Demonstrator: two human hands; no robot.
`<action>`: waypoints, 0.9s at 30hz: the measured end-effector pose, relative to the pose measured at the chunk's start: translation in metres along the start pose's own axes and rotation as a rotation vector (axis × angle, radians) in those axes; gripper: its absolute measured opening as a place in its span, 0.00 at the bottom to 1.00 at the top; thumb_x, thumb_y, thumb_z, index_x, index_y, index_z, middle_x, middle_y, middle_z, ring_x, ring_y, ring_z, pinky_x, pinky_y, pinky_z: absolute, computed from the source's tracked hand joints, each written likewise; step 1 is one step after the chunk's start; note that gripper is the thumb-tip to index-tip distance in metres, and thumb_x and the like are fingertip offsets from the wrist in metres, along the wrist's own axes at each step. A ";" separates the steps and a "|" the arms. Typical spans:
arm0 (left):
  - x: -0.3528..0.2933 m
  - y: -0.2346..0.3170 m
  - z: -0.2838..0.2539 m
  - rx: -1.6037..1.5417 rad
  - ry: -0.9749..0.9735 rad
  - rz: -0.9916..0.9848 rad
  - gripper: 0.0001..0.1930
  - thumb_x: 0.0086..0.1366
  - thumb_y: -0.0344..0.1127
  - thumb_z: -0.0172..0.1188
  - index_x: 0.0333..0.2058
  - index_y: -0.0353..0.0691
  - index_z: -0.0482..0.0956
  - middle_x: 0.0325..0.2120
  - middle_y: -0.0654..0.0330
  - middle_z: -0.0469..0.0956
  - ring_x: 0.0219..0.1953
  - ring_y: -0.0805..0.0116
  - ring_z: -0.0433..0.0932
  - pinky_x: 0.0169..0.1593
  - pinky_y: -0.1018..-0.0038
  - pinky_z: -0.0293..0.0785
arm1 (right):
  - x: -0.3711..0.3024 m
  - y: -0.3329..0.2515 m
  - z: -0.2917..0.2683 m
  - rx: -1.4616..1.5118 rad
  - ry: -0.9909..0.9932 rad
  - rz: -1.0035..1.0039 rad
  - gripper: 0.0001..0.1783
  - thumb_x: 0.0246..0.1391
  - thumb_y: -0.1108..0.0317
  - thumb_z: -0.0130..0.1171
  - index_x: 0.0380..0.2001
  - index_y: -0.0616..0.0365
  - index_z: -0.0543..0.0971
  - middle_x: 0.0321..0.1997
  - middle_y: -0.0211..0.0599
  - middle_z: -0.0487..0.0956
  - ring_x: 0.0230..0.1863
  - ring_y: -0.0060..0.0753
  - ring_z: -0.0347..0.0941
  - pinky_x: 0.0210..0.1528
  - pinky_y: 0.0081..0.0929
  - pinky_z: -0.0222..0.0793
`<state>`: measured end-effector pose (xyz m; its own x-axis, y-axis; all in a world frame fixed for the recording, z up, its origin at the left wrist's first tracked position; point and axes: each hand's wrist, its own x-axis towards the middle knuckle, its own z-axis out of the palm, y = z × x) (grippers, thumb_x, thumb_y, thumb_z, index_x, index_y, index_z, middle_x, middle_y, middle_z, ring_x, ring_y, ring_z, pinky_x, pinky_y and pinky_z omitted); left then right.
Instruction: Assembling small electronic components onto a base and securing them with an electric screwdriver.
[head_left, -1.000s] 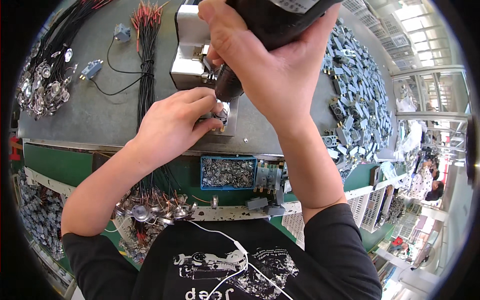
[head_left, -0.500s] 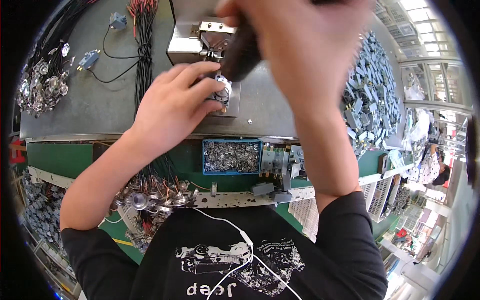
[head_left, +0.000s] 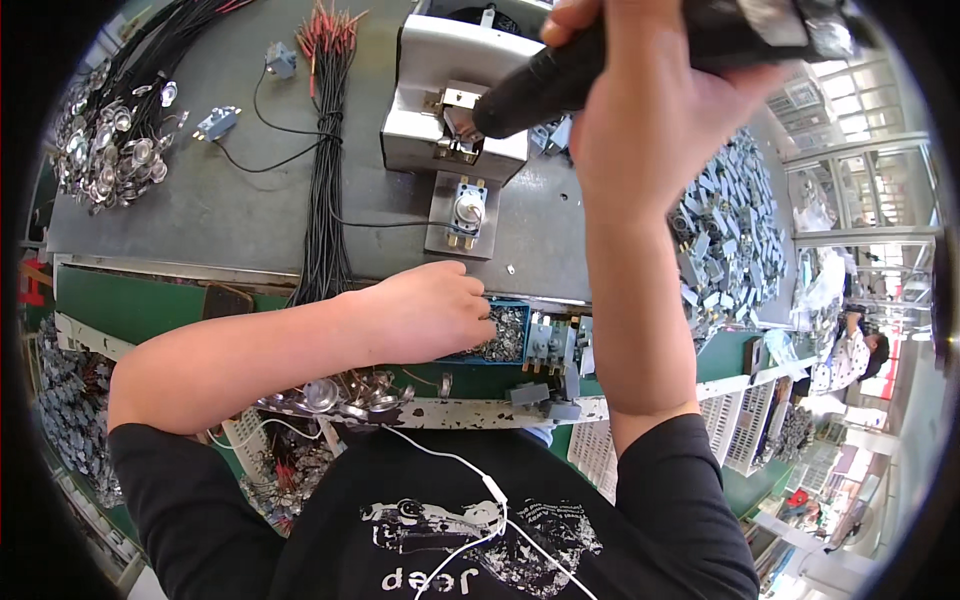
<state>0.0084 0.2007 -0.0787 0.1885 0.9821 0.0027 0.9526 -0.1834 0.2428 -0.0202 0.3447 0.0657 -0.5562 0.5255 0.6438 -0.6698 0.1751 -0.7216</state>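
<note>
My left hand reaches over a blue tray of small metal parts, its fingers curled down at the parts; anything pinched there is hidden. In my raised right hand is a black electric screwdriver, its tapered end pointing left in front of a steel machine. Just below that machine, a grey switch-like part with brass terminals and a round metal piece on top sits on a metal block. A black wire runs left from it to a wire bundle.
Two wired grey parts, including this grey block, lie left of the bundle. Round metal pieces on wires cluster at far left. A large heap of grey parts covers the right side. Several grey parts stand beside the tray.
My left hand has left the part on the block and moved down to the tray. My right hand has lifted the screwdriver away, up and to the right. The whole view has shifted slightly.
</note>
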 end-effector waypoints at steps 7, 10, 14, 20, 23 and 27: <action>0.001 -0.006 -0.008 -0.338 0.044 -0.063 0.08 0.61 0.32 0.59 0.39 0.42 0.80 0.33 0.59 0.78 0.43 0.56 0.80 0.48 0.59 0.76 | 0.009 0.025 0.016 0.057 -0.209 -0.023 0.33 0.57 0.80 0.68 0.60 0.60 0.62 0.35 0.35 0.78 0.30 0.23 0.77 0.29 0.21 0.74; -0.004 -0.003 -0.015 -0.453 0.063 -0.116 0.08 0.62 0.31 0.60 0.40 0.41 0.80 0.35 0.57 0.80 0.42 0.52 0.81 0.48 0.56 0.77 | 0.003 0.024 0.020 0.059 -0.122 -0.085 0.37 0.56 0.80 0.68 0.63 0.60 0.60 0.38 0.35 0.78 0.36 0.24 0.79 0.35 0.21 0.77; -0.011 -0.001 -0.033 -0.522 0.238 -0.155 0.07 0.61 0.29 0.60 0.39 0.40 0.81 0.35 0.56 0.83 0.39 0.51 0.82 0.46 0.56 0.78 | 0.027 0.029 -0.002 0.197 -0.586 0.204 0.37 0.57 0.78 0.67 0.65 0.60 0.60 0.48 0.40 0.80 0.42 0.26 0.81 0.42 0.24 0.81; -0.025 -0.022 -0.058 -0.176 0.637 -0.487 0.05 0.59 0.28 0.65 0.35 0.41 0.81 0.30 0.62 0.82 0.37 0.60 0.81 0.44 0.64 0.74 | 0.014 0.026 0.007 0.035 -0.349 0.043 0.36 0.59 0.78 0.64 0.65 0.59 0.57 0.42 0.37 0.80 0.34 0.23 0.79 0.36 0.24 0.80; -0.022 -0.030 -0.047 -0.137 0.631 -0.538 0.05 0.60 0.31 0.67 0.34 0.43 0.81 0.31 0.64 0.80 0.38 0.62 0.79 0.45 0.65 0.72 | 0.010 0.028 -0.002 -0.023 -0.395 0.033 0.34 0.59 0.79 0.63 0.64 0.60 0.58 0.39 0.36 0.80 0.32 0.22 0.78 0.34 0.23 0.79; -0.016 -0.026 -0.041 -0.100 0.553 -0.530 0.06 0.60 0.33 0.68 0.34 0.44 0.79 0.32 0.64 0.77 0.40 0.61 0.77 0.46 0.64 0.72 | 0.002 0.005 -0.051 -0.005 -0.378 0.071 0.29 0.60 0.77 0.63 0.61 0.61 0.62 0.37 0.37 0.80 0.31 0.23 0.78 0.35 0.24 0.79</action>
<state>-0.0288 0.1919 -0.0453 -0.4585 0.8212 0.3396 0.8514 0.2963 0.4329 0.0009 0.3889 0.0503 -0.7443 0.1923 0.6395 -0.6207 0.1540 -0.7687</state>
